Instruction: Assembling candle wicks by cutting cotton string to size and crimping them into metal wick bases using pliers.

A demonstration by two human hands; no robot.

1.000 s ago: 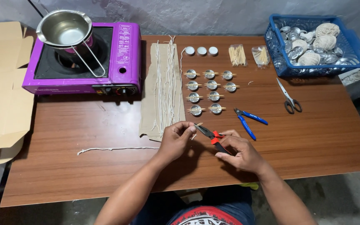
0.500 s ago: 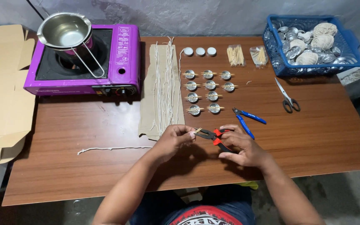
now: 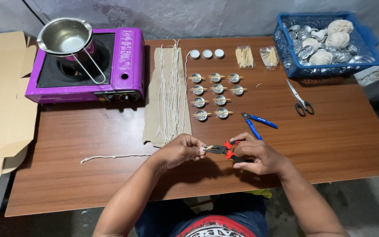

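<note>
Left hand [image 3: 181, 151]: pinching a small wick piece [image 3: 208, 147] between closed fingertips, just over the near middle of the table [image 3: 338, 140].
Right hand [image 3: 259, 157]: squeezing the red handles of the pliers [image 3: 223, 150], fingers curled shut around them.
Pliers nose: pointing left, meeting the wick piece at the left fingertips; whether clamping it or only touching, too small to tell.
Wick piece: looking light, thin and limp, likely bending or slipping if held far from the end; best pinched close to the nose.
Pliers: looking stiff and metal, with coated handles offering the sure grip.
Nearby: blue cutters [image 3: 257, 123] lying just beyond the right hand; filled metal cups [image 3: 216, 95] standing in rows farther back; loose wick strands [image 3: 168, 90] lying on brown paper; one stray strand [image 3: 115, 156] lying left of the hands.
</note>
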